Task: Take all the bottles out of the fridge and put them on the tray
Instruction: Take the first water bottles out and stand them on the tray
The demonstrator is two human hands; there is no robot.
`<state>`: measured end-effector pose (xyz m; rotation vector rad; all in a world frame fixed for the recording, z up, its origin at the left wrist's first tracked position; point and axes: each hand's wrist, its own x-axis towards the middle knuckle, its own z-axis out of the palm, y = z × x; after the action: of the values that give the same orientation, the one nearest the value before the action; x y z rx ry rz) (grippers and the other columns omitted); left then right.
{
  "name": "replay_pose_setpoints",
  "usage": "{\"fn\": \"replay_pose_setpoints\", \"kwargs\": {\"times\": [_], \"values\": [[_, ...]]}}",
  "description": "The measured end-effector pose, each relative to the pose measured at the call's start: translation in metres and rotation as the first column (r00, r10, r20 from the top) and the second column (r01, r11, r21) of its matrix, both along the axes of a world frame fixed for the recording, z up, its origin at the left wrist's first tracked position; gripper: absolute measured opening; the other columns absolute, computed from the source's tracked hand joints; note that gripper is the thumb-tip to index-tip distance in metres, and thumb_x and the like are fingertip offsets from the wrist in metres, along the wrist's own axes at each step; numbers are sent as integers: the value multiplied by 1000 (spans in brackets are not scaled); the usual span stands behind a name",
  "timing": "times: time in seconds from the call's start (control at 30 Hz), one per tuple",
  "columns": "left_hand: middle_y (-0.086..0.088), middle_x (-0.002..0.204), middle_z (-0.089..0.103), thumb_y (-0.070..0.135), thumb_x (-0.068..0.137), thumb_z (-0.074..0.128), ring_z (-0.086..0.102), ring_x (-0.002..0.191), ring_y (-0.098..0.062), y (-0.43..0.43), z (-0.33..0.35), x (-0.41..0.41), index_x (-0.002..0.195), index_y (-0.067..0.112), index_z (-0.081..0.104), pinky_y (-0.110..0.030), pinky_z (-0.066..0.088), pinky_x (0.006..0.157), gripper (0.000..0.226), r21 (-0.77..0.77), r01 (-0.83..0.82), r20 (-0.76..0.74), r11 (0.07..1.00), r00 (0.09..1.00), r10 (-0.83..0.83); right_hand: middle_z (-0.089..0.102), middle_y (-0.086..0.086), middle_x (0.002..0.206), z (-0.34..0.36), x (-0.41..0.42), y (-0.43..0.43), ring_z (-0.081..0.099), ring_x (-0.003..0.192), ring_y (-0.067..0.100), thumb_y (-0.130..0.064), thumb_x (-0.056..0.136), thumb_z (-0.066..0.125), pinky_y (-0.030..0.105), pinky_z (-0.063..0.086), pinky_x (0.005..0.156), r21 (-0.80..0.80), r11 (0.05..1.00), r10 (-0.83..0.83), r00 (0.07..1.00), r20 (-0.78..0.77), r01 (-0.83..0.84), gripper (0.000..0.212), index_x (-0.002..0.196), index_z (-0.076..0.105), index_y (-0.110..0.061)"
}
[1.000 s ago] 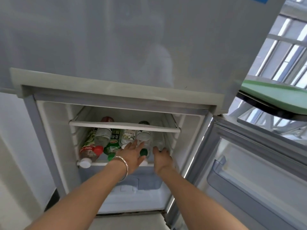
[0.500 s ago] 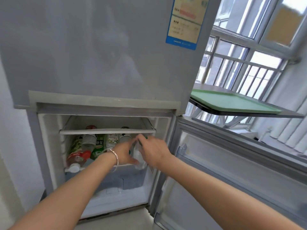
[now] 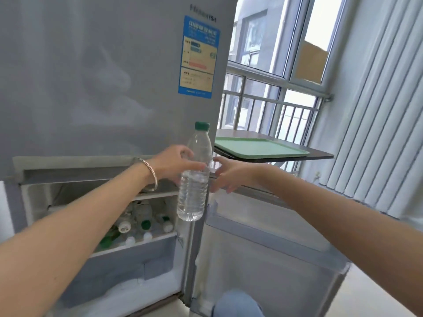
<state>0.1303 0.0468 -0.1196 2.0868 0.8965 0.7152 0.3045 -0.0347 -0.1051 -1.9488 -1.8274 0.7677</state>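
Observation:
A clear water bottle (image 3: 194,179) with a green cap stands upright in the air in front of the fridge's right edge. My left hand (image 3: 175,165), with a bracelet on the wrist, is closed around its middle. My right hand (image 3: 229,175) is right beside the bottle with its fingers spread; I cannot tell whether they touch it. Several more bottles (image 3: 142,217) lie on their sides on the shelf of the open lower fridge compartment (image 3: 68,197). The green tray (image 3: 261,147) lies on a dark table to the right, with nothing on it.
The lower fridge door (image 3: 263,252) stands open to the right, below the dark table (image 3: 320,155). A window with a metal railing (image 3: 274,110) is behind the table, and white vertical slats (image 3: 377,110) are at the far right. My knee (image 3: 238,303) shows at the bottom.
The water bottle has come out of the fridge shelf and been lifted up and right. It now hangs upright in my left hand. The view has tilted up toward the tray.

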Motion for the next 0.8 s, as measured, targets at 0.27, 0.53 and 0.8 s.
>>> {"fn": "replay_pose_setpoints", "kwargs": {"times": [0.27, 0.53, 0.8], "values": [[-7, 120, 58, 57, 72, 69, 61, 107, -24, -15, 78, 82, 144, 19, 34, -42, 53, 92, 89, 192, -3, 276, 981, 960, -51, 64, 7, 115, 28, 63, -9, 63, 104, 21, -14, 77, 81, 31, 53, 91, 358, 918, -74, 962, -263, 169, 61, 128, 48, -7], [-11, 162, -1, 66, 86, 41, 10, 148, -35, 37, 72, 179, 151, 28, -14, -56, 16, 118, 93, -151, 140, 338, 979, 937, -82, 54, 16, 126, 54, 128, 73, 55, 114, 30, -32, 78, 79, 41, 49, 97, 477, 786, -242, 905, -349, 394, 79, 137, 35, -3], [-14, 161, -12, 69, 88, 22, -8, 149, -33, 112, 42, 238, 150, 30, -14, -55, -1, 119, 82, -90, -159, 353, 983, 918, 181, 46, 17, 143, 40, 161, 188, 50, 126, 31, -23, 85, 71, 43, 45, 104, 367, 862, -193, 897, -397, 348, 74, 143, 29, -4]]}}
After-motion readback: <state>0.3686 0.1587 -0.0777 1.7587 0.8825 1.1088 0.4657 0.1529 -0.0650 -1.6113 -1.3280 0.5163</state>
